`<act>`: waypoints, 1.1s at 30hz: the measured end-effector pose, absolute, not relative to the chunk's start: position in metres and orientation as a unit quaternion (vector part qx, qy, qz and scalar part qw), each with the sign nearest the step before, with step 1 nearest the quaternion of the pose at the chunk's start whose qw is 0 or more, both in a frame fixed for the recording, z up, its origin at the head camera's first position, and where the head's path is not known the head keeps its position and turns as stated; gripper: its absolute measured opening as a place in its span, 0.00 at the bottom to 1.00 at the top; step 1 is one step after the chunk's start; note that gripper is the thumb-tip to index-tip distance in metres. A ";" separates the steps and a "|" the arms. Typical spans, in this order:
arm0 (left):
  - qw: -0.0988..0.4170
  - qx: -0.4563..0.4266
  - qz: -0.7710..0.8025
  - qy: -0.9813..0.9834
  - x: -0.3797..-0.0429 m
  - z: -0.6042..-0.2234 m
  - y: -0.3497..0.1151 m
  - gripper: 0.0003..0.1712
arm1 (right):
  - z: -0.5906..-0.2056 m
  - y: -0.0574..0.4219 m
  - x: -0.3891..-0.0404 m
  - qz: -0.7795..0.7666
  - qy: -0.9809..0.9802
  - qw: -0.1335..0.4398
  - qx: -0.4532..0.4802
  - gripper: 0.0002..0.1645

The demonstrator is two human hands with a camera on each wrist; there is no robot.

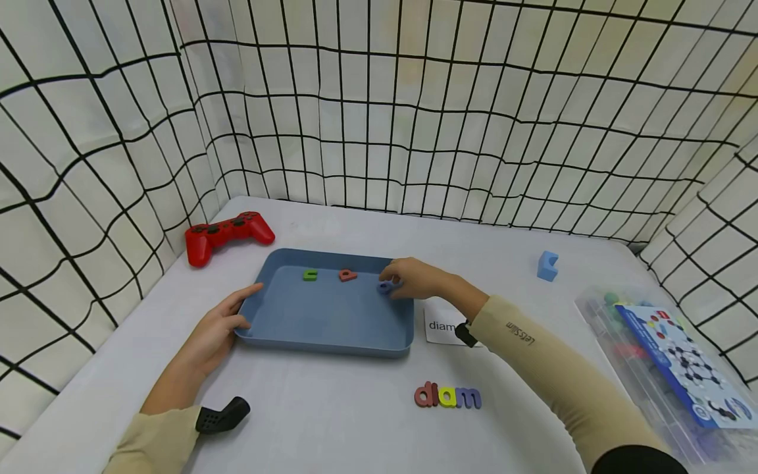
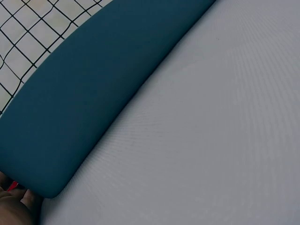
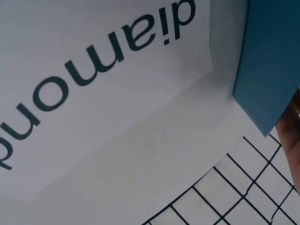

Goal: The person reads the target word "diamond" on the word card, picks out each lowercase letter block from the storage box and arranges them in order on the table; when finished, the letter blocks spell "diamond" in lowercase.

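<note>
A blue-grey tray (image 1: 331,322) lies on the white table. My left hand (image 1: 216,329) holds its left rim, thumb and fingers at the edge; the left wrist view shows only part of that hand (image 2: 16,206) beside the tray's corner. Over the tray's right end, my right hand (image 1: 414,278) pinches a small blue-purple letter (image 1: 385,288), round like an "o" and partly covered by the fingers. A green letter "n" (image 1: 310,275) and a red letter (image 1: 347,275) lie farther left in the tray. In the right wrist view, the right hand (image 3: 290,136) shows only at the edge.
Right of the tray lies a white card (image 3: 140,93) printed "diamond". Coloured letters (image 1: 448,396) spell "diam" in front. A red game controller (image 1: 229,236) is at back left, a light blue block (image 1: 547,266) at back right. A clear box (image 1: 628,375) carries a blue booklet (image 1: 687,362). Black netting (image 1: 367,118) surrounds the table.
</note>
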State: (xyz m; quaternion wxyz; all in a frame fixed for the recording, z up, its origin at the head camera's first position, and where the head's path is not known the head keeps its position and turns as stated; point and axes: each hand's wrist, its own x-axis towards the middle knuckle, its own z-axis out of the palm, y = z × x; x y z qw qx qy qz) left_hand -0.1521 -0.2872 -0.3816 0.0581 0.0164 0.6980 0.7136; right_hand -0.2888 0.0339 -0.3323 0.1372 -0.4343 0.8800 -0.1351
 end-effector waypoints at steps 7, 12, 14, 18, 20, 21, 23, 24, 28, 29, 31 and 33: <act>0.056 0.014 0.718 0.694 -0.149 -0.382 -0.287 0.36 | -0.341 0.022 -0.290 -0.065 0.898 0.123 -0.417 0.24; 0.055 0.017 0.718 0.694 -0.150 -0.382 -0.286 0.36 | -0.343 0.017 -0.289 -0.050 0.902 0.116 -0.414 0.22; 0.055 0.018 0.717 0.695 -0.150 -0.382 -0.287 0.36 | -0.343 0.016 -0.289 -0.046 0.903 0.113 -0.413 0.21; 0.057 0.014 0.715 0.697 -0.150 -0.382 -0.287 0.36 | -0.345 0.014 -0.289 -0.047 0.902 0.109 -0.414 0.18; 0.057 0.012 0.715 0.697 -0.151 -0.382 -0.287 0.36 | -0.346 0.013 -0.290 -0.048 0.901 0.105 -0.418 0.17; 0.056 0.011 0.715 0.696 -0.151 -0.381 -0.287 0.36 | -0.346 0.013 -0.290 -0.052 0.900 0.103 -0.420 0.17; 0.056 0.012 0.715 0.697 -0.151 -0.381 -0.287 0.36 | -0.346 0.014 -0.289 -0.059 0.899 0.100 -0.423 0.17; 0.055 0.013 0.715 0.696 -0.151 -0.381 -0.287 0.36 | -0.346 0.014 -0.289 -0.065 0.897 0.100 -0.425 0.16; 0.056 0.015 0.713 0.698 -0.152 -0.381 -0.287 0.36 | -0.342 0.018 -0.285 -0.095 0.891 0.098 -0.432 0.16; 0.055 0.015 0.712 0.699 -0.152 -0.381 -0.287 0.36 | -0.340 0.019 -0.283 -0.103 0.890 0.098 -0.434 0.16; 0.055 0.015 0.711 0.701 -0.152 -0.382 -0.288 0.36 | -0.335 0.022 -0.279 -0.117 0.885 0.095 -0.441 0.17; 0.055 0.016 0.711 0.701 -0.153 -0.382 -0.288 0.36 | -0.330 0.026 -0.273 -0.128 0.879 0.091 -0.451 0.17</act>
